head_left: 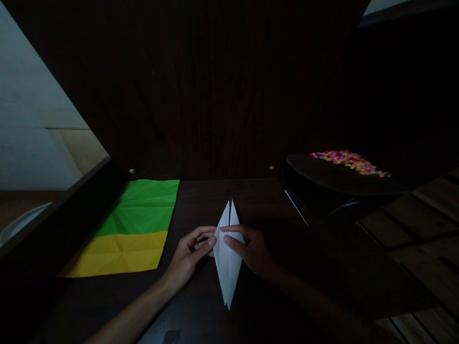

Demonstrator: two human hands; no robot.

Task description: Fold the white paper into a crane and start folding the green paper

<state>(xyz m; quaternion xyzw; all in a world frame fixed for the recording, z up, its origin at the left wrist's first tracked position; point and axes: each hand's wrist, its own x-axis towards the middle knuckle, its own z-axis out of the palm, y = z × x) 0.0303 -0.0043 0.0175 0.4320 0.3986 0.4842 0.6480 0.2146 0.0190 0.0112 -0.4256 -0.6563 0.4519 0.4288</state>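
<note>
Folded white paper seemingly pinched by both hands' fingers; dimness obscures grip.

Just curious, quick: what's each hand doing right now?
Left hand: fingers pinching the left edge of the white paper.
Right hand: fingers pressed on the paper's right side.

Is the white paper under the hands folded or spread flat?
Folded: the white paper is a narrow kite shape, two points on top, one below.
</note>
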